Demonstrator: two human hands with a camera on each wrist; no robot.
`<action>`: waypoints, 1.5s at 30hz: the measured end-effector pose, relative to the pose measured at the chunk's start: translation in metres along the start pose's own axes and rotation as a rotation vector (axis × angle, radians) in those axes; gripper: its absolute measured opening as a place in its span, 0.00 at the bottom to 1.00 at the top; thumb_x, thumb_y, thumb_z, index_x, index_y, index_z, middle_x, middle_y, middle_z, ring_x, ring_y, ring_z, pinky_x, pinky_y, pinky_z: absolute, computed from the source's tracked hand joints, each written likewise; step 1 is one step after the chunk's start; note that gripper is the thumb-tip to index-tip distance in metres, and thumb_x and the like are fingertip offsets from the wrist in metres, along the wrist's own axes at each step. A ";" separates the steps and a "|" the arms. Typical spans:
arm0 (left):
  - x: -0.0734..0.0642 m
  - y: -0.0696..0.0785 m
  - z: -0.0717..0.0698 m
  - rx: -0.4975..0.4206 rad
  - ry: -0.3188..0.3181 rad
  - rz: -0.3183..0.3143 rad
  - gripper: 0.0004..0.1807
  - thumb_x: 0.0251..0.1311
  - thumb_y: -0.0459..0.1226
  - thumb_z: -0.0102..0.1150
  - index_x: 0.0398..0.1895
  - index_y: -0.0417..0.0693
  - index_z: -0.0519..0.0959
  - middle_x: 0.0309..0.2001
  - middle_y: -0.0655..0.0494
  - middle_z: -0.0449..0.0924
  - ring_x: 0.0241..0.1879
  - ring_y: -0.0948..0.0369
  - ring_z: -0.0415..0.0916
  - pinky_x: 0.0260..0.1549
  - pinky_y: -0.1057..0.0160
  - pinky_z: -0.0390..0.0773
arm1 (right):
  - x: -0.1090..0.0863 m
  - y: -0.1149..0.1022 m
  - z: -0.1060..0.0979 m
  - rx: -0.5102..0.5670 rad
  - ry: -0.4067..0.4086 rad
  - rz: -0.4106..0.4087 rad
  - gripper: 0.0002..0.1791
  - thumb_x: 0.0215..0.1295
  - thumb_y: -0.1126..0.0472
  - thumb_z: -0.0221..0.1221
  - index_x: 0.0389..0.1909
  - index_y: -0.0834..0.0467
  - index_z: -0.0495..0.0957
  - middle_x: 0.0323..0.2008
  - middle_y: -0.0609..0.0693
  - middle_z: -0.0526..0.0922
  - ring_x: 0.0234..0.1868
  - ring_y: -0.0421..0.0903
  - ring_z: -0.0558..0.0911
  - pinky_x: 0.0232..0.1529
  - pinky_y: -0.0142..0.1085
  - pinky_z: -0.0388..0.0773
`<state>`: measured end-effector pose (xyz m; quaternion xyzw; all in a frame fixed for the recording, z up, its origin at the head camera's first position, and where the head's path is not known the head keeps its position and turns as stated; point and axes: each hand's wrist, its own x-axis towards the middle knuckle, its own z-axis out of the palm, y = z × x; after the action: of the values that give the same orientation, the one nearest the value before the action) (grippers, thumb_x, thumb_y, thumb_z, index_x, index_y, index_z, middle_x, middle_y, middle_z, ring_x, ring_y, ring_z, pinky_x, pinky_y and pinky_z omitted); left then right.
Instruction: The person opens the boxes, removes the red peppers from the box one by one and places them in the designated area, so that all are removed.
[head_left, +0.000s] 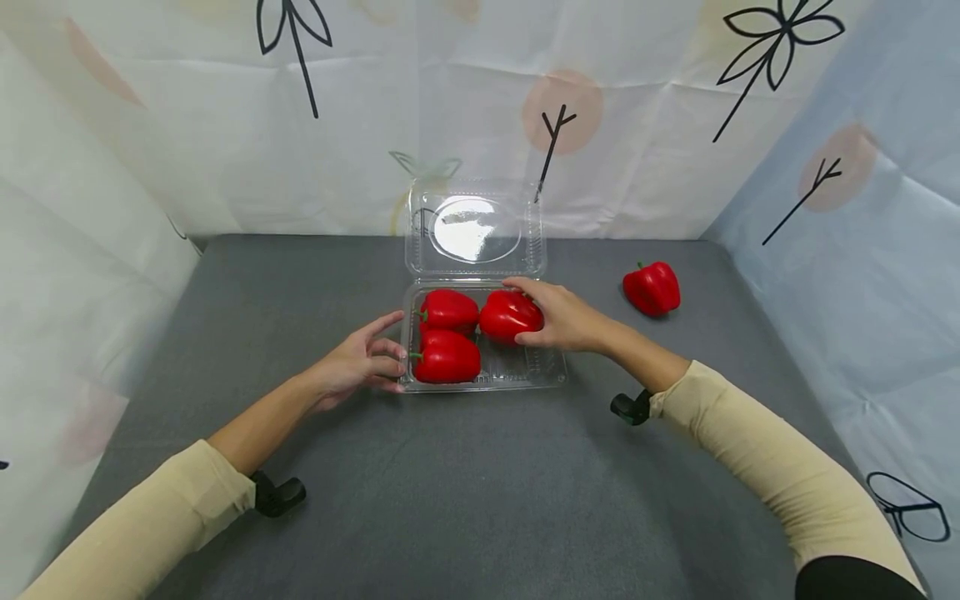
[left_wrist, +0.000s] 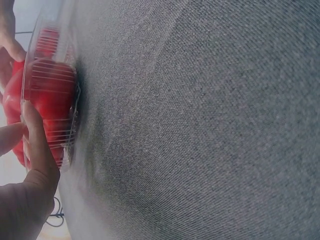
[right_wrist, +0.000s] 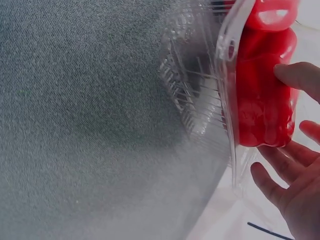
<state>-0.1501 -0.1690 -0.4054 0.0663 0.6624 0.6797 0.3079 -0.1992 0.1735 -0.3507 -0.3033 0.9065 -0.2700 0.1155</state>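
A clear plastic clamshell container (head_left: 558, 383) lies with its lid raised at the back. Two red bell peppers (head_left: 447, 358) sit one behind the other in its left half. On the right, my right hand (head_left: 558, 317) grips a third pepper (head_left: 508, 315), thumb on its near side and fingers reaching round the far side. In the right wrist view this pepper (right_wrist: 265, 100) shows beside the container's rim. My left hand (head_left: 352, 367) holds the container's left edge; in the left wrist view, digits (left_wrist: 40, 155) lie above and below the rim.
Another red bell pepper (head_left: 652, 289) lies on the grey table (head_left: 480, 492), to the right of the container. Patterned cloth (head_left: 480, 100) hangs behind the table and along both sides. The raised transparent lid (head_left: 475, 229) stands in front of the back cloth.
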 end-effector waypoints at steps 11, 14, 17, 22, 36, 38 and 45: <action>0.000 -0.001 0.000 -0.001 -0.001 0.002 0.47 0.64 0.24 0.54 0.81 0.52 0.42 0.44 0.48 0.72 0.39 0.56 0.76 0.45 0.51 0.84 | -0.008 -0.003 -0.015 -0.005 -0.016 -0.039 0.39 0.55 0.62 0.70 0.69 0.61 0.68 0.61 0.57 0.76 0.57 0.55 0.76 0.51 0.48 0.82; 0.000 -0.001 0.000 -0.002 -0.003 0.001 0.47 0.64 0.24 0.54 0.81 0.52 0.41 0.44 0.48 0.72 0.39 0.56 0.76 0.45 0.51 0.84 | -0.011 -0.003 -0.021 -0.018 -0.020 -0.039 0.39 0.56 0.62 0.70 0.69 0.61 0.68 0.61 0.58 0.76 0.58 0.55 0.76 0.51 0.48 0.82; 0.000 0.000 0.000 -0.003 -0.003 0.000 0.47 0.64 0.24 0.54 0.81 0.52 0.41 0.44 0.48 0.72 0.39 0.56 0.77 0.45 0.51 0.84 | -0.014 -0.004 -0.027 -0.026 -0.026 -0.031 0.39 0.56 0.63 0.70 0.69 0.61 0.68 0.62 0.58 0.76 0.58 0.55 0.76 0.51 0.48 0.82; -0.001 0.000 0.000 -0.005 -0.003 -0.002 0.47 0.64 0.24 0.54 0.81 0.52 0.41 0.43 0.49 0.72 0.39 0.56 0.76 0.45 0.51 0.84 | -0.020 -0.005 -0.038 -0.056 -0.024 -0.004 0.40 0.56 0.62 0.71 0.70 0.60 0.68 0.63 0.58 0.75 0.60 0.56 0.75 0.51 0.49 0.82; -0.001 0.001 0.000 -0.004 -0.009 0.001 0.47 0.64 0.24 0.54 0.81 0.52 0.41 0.43 0.49 0.72 0.39 0.56 0.76 0.45 0.50 0.84 | -0.040 0.016 -0.063 -0.069 0.071 0.025 0.41 0.53 0.64 0.72 0.70 0.59 0.68 0.60 0.57 0.77 0.56 0.55 0.76 0.48 0.52 0.82; -0.001 0.001 0.000 -0.006 -0.010 0.003 0.48 0.64 0.24 0.54 0.81 0.52 0.41 0.43 0.48 0.72 0.39 0.56 0.76 0.45 0.50 0.84 | -0.043 0.021 -0.066 -0.078 0.090 0.040 0.41 0.53 0.64 0.72 0.70 0.60 0.68 0.59 0.58 0.77 0.55 0.56 0.77 0.46 0.51 0.83; -0.001 0.000 0.000 -0.003 -0.012 0.010 0.48 0.64 0.24 0.54 0.81 0.52 0.41 0.43 0.48 0.72 0.39 0.56 0.76 0.45 0.51 0.84 | -0.054 0.043 -0.071 -0.066 0.151 0.114 0.40 0.55 0.64 0.70 0.70 0.63 0.67 0.60 0.63 0.75 0.52 0.60 0.76 0.43 0.53 0.83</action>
<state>-0.1491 -0.1699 -0.4051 0.0731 0.6593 0.6817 0.3087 -0.2042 0.2654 -0.3138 -0.2336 0.9368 -0.2552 0.0521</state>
